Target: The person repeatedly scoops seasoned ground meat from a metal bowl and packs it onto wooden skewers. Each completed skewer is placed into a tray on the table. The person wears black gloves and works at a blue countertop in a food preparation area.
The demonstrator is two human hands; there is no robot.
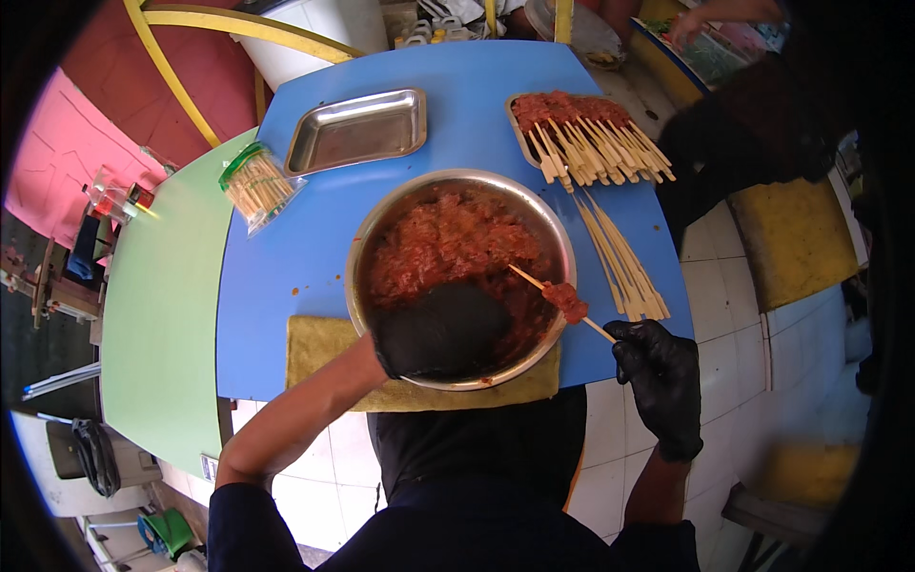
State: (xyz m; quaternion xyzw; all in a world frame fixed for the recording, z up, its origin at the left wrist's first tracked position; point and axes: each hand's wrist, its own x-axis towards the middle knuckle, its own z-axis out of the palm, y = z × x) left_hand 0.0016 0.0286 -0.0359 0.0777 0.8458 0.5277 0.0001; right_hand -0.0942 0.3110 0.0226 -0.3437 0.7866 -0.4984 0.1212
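Raw marinated meat pieces (457,236) fill much of a round steel bowl (568,250) in front of me. My left hand (447,325), in a black glove, is inside the bowl at its near side; its fingers are blurred against the dark sauce. In my black-gloved right hand (654,382) is the blunt end of a bamboo skewer (527,276), whose tip points left over the bowl. A lump of meat (565,302) is threaded on it above the bowl's right rim. Loose flat bamboo skewers (620,261) lie fanned on the blue table (279,264), right of the bowl.
A metal tray (512,132) of meat skewers (593,143) stands back right. An unfilled steel tray (356,132) and a plastic bag of skewers (259,182) lie back left. A yellow-brown cloth (322,357) is under the bowl. Another person's hand (688,28) shows at top right.
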